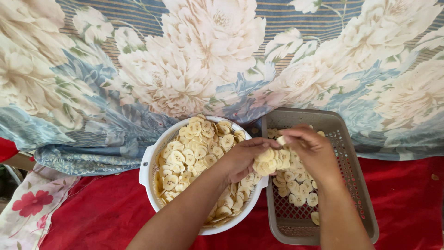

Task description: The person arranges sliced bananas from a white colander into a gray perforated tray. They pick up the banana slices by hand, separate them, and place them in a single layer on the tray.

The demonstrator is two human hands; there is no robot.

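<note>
**K:** Status, left to right?

**R:** Red cloth (pixel 106 208) under everything, flowered sheet (pixel 185 69) behind. White colander bowl (pixel 147 162) on the left, heaped with pale yellow banana slices (pixel 194 153). Grey perforated tray (pixel 356 185) just beside it on the right, touching or nearly so at the rims.

**K:** Hands?

**R:** Left hand (pixel 243 159) reaches across the bowl's right rim, palm cupped, closed loosely around a clump of slices (pixel 268 162). Clump sits over the tray's left edge. Right hand (pixel 312 148) is over the tray, thumb and fingertips pinched on one slice (pixel 281 140) at the top of the clump.

**K:** What's in the tray?

**R:** Loose slices in the tray (pixel 296 185), mostly flat, bunched on the left half. Right half and near end show bare mesh. One stray slice near the front edge.

**K:** How to do it well, your read?

**R:** Judgement only: peel one slice at a time off the clump, pinch lightly at the edge, since thin slices probably tear or stick together. Keep the left hand low over the tray so dropped pieces land inside. Lay slices onto bare mesh to the right instead of stacking on the existing pile.

**K:** Risk?

**R:** Left hand's grip is loose; clump could spill over the gap between bowl and tray onto the cloth.
</note>
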